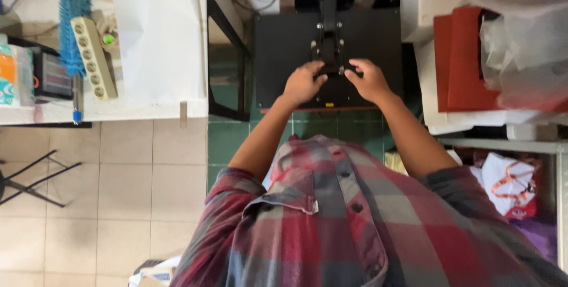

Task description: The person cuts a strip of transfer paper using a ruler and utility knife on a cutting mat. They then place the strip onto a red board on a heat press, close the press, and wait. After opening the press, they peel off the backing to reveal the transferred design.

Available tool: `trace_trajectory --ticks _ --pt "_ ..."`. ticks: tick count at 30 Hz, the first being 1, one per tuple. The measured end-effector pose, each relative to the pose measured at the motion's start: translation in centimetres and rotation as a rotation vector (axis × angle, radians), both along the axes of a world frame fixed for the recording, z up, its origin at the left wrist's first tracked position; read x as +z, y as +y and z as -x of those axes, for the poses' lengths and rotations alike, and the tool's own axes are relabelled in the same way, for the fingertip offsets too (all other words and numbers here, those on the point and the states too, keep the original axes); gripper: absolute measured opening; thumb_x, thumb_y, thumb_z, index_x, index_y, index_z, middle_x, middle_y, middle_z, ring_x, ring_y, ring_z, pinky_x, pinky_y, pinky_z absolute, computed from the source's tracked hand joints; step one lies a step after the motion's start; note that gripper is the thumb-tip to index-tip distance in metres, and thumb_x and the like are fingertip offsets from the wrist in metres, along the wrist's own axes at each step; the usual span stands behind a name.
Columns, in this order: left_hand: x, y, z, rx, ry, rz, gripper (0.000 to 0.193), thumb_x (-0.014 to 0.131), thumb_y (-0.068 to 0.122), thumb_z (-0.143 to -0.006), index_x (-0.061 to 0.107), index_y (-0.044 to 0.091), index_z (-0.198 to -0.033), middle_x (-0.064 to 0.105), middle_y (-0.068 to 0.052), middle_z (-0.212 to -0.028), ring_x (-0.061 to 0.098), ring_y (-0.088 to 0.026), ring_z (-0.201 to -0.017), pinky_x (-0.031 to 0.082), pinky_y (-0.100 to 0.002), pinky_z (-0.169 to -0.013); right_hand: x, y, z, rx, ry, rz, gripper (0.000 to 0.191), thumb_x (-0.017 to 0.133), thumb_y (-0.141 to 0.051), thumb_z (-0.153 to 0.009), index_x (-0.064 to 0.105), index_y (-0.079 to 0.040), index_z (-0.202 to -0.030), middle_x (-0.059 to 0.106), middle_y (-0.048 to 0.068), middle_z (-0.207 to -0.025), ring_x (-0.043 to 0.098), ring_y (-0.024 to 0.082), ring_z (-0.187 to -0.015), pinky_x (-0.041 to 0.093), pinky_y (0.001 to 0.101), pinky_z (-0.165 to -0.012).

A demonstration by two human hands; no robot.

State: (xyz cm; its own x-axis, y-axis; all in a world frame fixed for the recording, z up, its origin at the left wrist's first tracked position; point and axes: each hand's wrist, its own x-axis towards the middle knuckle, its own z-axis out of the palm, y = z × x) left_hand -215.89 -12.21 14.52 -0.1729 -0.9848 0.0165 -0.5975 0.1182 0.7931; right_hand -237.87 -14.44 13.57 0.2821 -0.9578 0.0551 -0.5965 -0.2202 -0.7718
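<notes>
Both hands, left hand (303, 83), right hand (368, 80), gripping heat press handle (329, 56)

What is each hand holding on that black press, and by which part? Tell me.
Both the left hand and the right hand grip the handle of the black heat press, one at each end of its front bar.

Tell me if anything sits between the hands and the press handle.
Nothing visible does. The left hand and the right hand are both already on the handle of the black heat press, one at each side, with no object between them.
</notes>
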Motion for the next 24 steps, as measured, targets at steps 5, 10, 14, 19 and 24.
trace_trajectory --ticks 5,10,14,19,24 --pt "-0.1 0.8 1.4 0.021 -0.013 -0.033 0.044 0.075 0.025 -0.089 0.065 0.007 -0.128 0.072 -0.014 -0.121 0.072 -0.031 -0.108 0.056 -0.042 -0.093 -0.6 0.3 1.3 0.045 -0.035 -0.027 0.046 0.072 -0.028 -0.098 0.065 0.001 -0.133 0.066 0.018 -0.134 0.069 0.03 -0.113 0.056 0.0381 -0.094" --pt "-0.2 1.2 2.3 0.04 -0.016 -0.056 0.044 0.074 0.026 -0.09 0.065 0.008 -0.129 0.072 -0.014 -0.12 0.072 -0.032 -0.106 0.057 -0.042 -0.091 -0.9 0.6 2.2 0.074 -0.044 -0.043 0.046 0.071 -0.027 -0.098 0.064 0.001 -0.133 0.065 0.019 -0.135 0.069 0.031 -0.114 0.055 0.0384 -0.096" --pt "0.0 1.4 2.7 0.04 -0.037 -0.054 0.044 0.074 0.026 -0.091 0.064 0.008 -0.13 0.072 -0.014 -0.12 0.072 -0.032 -0.107 0.057 -0.042 -0.091 -0.4 0.8 2.5 0.081 -0.026 -0.036 0.047 0.072 -0.028 -0.098 0.064 0.002 -0.133 0.065 0.019 -0.135 0.069 0.031 -0.114 0.055 0.0386 -0.096" --pt "0.3 1.4 3.0 0.052 -0.03 -0.075 0.045 0.073 0.025 -0.091 0.063 0.008 -0.131 0.072 -0.014 -0.12 0.072 -0.032 -0.106 0.057 -0.042 -0.09 0.3 0.8 2.5 0.093 -0.015 -0.065 0.047 0.071 -0.028 -0.098 0.064 0.002 -0.134 0.065 0.019 -0.136 0.068 0.031 -0.115 0.054 0.039 -0.096" --pt "0.3 1.2 3.5 0.052 -0.006 -0.093 0.045 0.073 0.025 -0.091 0.063 0.009 -0.132 0.072 -0.013 -0.122 0.072 -0.03 -0.105 0.058 -0.04 -0.09 0.6 0.6 2.7 0.106 -0.01 -0.073 0.047 0.07 -0.029 -0.098 0.063 0.001 -0.134 0.065 0.019 -0.136 0.067 0.032 -0.115 0.054 0.0395 -0.094"
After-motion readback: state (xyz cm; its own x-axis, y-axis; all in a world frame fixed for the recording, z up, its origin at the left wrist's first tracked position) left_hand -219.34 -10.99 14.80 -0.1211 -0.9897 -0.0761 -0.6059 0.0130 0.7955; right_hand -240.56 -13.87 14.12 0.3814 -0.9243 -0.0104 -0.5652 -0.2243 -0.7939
